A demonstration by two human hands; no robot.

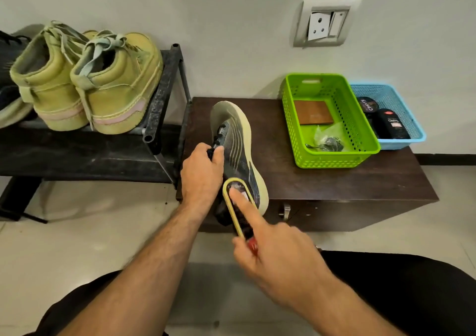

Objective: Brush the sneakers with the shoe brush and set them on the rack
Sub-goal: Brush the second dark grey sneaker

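A dark grey sneaker (238, 142) with pale green stripes and a pale green sole lies tilted on its side on the brown cabinet top (322, 178). My left hand (202, 174) grips it at the laces and opening. My right hand (273, 245) holds a shoe brush (235, 206) with a yellow-green rim, index finger stretched along its back. The brush head presses against the sneaker's heel side. A black metal rack (164, 90) stands to the left.
Two olive high-top shoes (85, 83) sit on the rack's top shelf, with dark shoes at the far left edge. A green basket (327, 121) and a blue basket (394, 114) with polish containers stand on the cabinet's right. My dark-clothed knees fill the bottom.
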